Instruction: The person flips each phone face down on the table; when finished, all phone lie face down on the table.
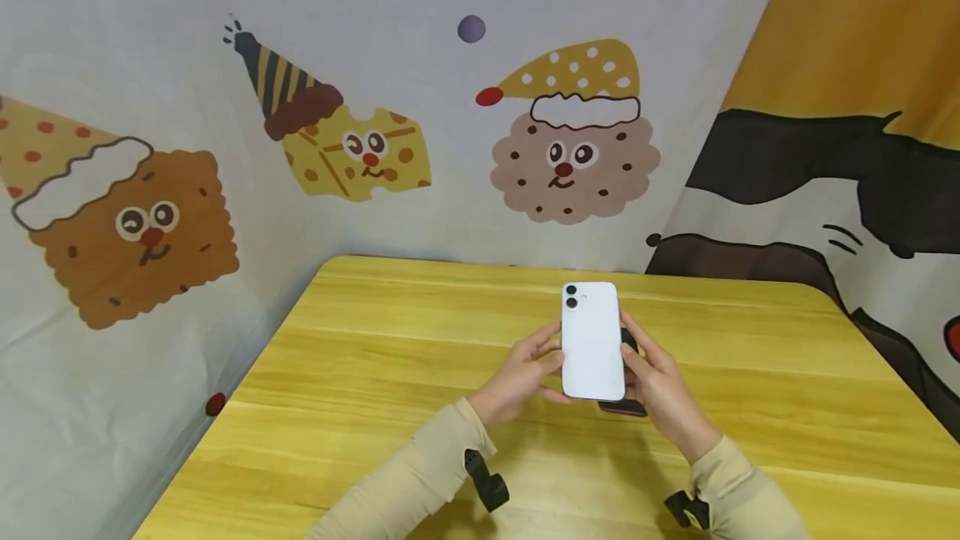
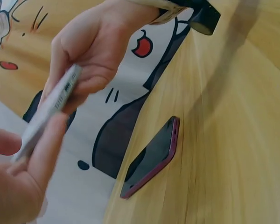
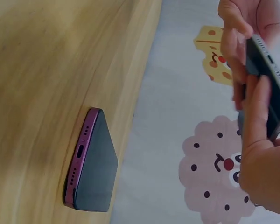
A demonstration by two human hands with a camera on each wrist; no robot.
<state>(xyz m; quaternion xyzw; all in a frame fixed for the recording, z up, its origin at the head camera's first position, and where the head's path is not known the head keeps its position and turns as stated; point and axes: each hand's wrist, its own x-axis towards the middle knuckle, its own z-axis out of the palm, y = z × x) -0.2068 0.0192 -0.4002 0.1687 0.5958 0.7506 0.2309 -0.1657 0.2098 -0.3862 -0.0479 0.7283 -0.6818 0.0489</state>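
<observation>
A white smartphone (image 1: 592, 348) is held up over the table, its back with two camera lenses facing the head camera. My left hand (image 1: 521, 373) grips its left edge, and my right hand (image 1: 663, 390) grips the right edge. From the right wrist view, the dark screen side of this phone (image 3: 274, 93) shows, with fingers against it. Beneath, a second smartphone (image 2: 151, 156) with a dark screen and purple-red frame lies face up on the table, apart from both hands. In the head view the white phone and right hand cover most of it.
The yellow wood-grain table (image 1: 360, 357) spreads out under both hands. Behind it hangs a pale cloth (image 1: 420, 232) printed with cartoon biscuits and cheese. Each wrist carries a small black device, one at the left cuff (image 1: 487, 482) and one at the right (image 1: 686, 509).
</observation>
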